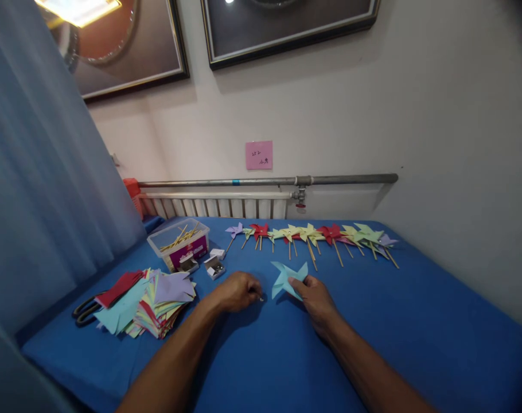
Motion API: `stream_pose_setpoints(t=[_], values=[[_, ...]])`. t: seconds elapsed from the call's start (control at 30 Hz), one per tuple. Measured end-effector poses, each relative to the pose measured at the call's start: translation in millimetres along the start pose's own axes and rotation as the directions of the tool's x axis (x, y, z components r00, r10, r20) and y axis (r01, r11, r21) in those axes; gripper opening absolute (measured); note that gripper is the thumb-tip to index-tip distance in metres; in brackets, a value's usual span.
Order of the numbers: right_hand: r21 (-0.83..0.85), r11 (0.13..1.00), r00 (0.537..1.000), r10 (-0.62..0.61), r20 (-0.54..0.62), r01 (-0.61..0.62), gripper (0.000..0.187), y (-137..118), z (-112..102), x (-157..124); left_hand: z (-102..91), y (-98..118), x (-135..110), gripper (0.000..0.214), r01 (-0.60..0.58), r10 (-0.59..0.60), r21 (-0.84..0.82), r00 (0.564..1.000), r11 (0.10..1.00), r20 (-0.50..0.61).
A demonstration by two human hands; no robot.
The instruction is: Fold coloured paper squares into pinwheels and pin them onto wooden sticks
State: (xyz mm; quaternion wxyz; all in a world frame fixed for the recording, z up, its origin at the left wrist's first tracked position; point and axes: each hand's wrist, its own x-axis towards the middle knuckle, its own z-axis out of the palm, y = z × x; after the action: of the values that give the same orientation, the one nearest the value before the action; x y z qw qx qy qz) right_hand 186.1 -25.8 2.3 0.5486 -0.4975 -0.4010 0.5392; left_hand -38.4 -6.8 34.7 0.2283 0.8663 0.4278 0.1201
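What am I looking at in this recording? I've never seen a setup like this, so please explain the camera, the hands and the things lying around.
There is no machine: these are a person's own bare hands. The single picture comes from a camera worn on the head, looking forward and down, so the forearms enter from the bottom.

The right hand holds a light-blue paper pinwheel with no stick visible. The left hand seems to pinch a speck, too small to identify.

On the blue cover, pinwheels on sticks lie in a row at the back. To the left are a clear tub of sticks, small boxes, colored paper and black loops, probably scissor handles.
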Motion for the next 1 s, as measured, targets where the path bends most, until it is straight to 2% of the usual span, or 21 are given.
stream_pose_setpoints(t=[0.13,0.3,0.5,0.7,0.8,0.9,1.0], values=[[-0.034,0.999,1.0,-0.002,-0.003,0.002,0.037,-0.3,-1.5,1.5,4.0,9.4,-0.1,0.023,-0.063,0.064,0.167,0.998,0.984,0.0],[-0.056,0.998,0.999,-0.02,-0.04,0.018,0.034,-2.5,-4.6,1.3,6.6,11.9,1.9,0.02,-0.067,0.062,0.292,0.998,0.954,0.028],[-0.05,0.999,0.998,-0.025,-0.053,0.022,0.031,0.2,-5.7,3.8,11.2,12.4,5.1,0.018,-0.054,0.053,0.362,0.999,0.93,0.012],[-0.017,0.999,0.999,-0.04,-0.03,0.039,0.034,2.6,-7.3,5.6,14.4,14.7,6.0,0.019,0.003,0.003,0.358,1.0,0.934,-0.016],[-0.013,0.999,0.999,-0.033,-0.038,0.032,0.034,2.0,-6.0,5.8,14.6,12.3,7.1,0.018,0.037,-0.014,0.25,0.996,0.967,-0.093],[0.008,0.999,0.999,-0.034,-0.031,0.035,0.035,1.1,-2.3,4.9,16.1,10.8,12.1,0.015,0.106,-0.129,-0.111,0.964,0.988,-0.231],[0.028,0.999,0.999,-0.039,-0.038,0.04,0.034,1.0,2.9,2.3,20.4,16.2,18.9,0.014,0.143,-0.31,-0.497,0.911,0.856,-0.271]])
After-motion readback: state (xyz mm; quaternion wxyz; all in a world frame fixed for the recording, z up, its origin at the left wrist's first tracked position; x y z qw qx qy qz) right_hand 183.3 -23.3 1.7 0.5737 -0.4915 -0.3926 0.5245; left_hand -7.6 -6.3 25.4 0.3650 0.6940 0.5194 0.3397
